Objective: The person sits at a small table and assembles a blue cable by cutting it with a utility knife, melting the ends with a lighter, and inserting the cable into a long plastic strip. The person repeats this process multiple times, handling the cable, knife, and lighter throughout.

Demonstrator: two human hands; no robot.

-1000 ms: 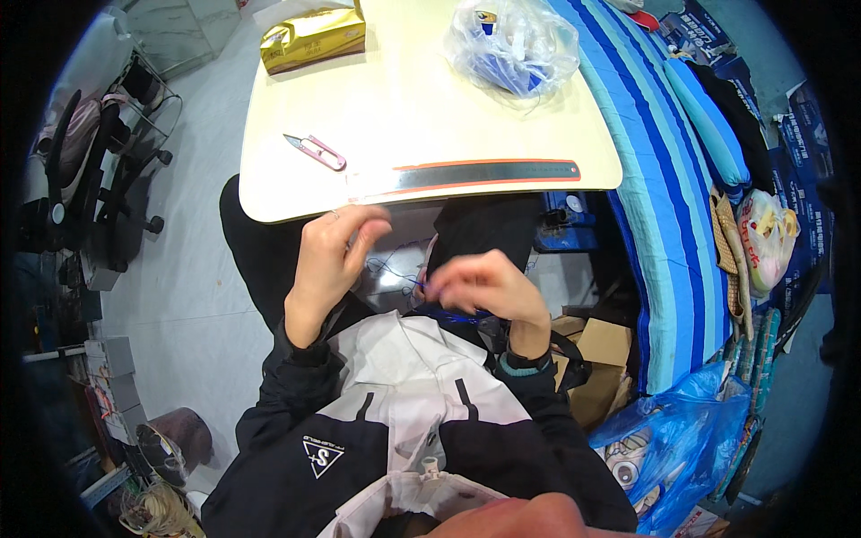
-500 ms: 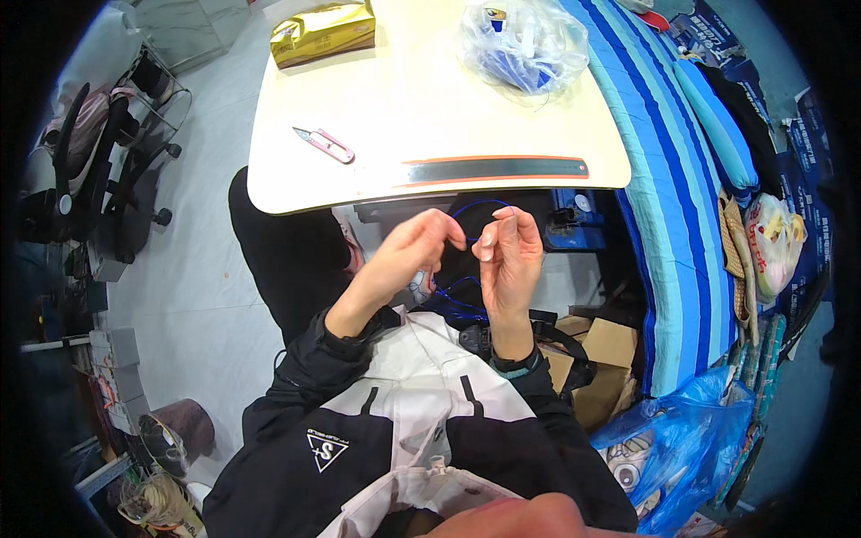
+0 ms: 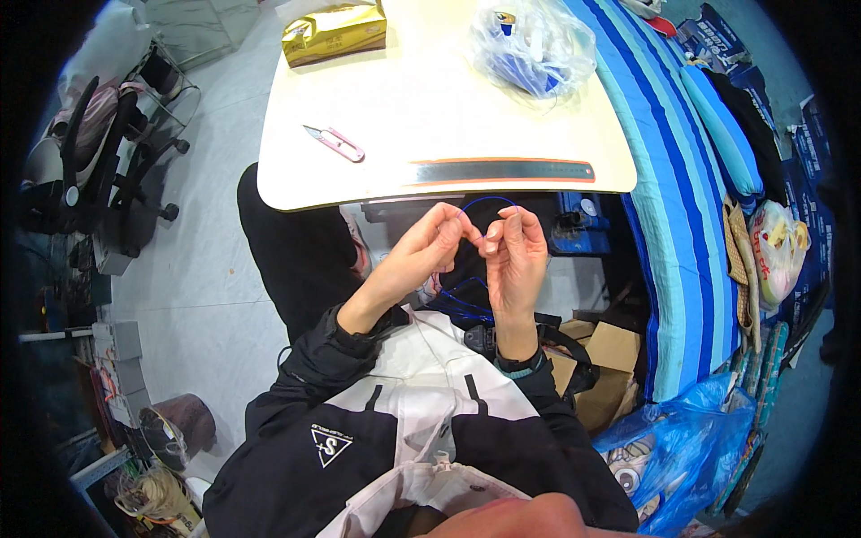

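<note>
A thin blue cord (image 3: 489, 198) arches between my two hands, just in front of the table's near edge. My left hand (image 3: 421, 251) pinches the cord with its fingertips. Close beside it, my right hand (image 3: 517, 260) grips the cord between thumb and fingers. The fingertips of both hands meet or nearly meet under the arch; the exact crossing of the cord is too small to make out. More loose blue cord hangs in loops over my lap, below the hands. On the table lie pink-handled thread snips (image 3: 341, 146) and a dark ruler (image 3: 502, 170) with an orange border.
The pale table (image 3: 404, 108) also bears a yellow package (image 3: 336, 34) and a clear plastic bag (image 3: 534, 54) with blue contents. A blue-striped bed cover (image 3: 686, 251) runs along the right. Opened cardboard boxes (image 3: 614, 345) and a blue bag (image 3: 686, 448) stand lower right.
My left hand's fingertips have come right, closer to those of my right hand. The cord's arch now stands rounder between them. The whole view has shifted slightly.
</note>
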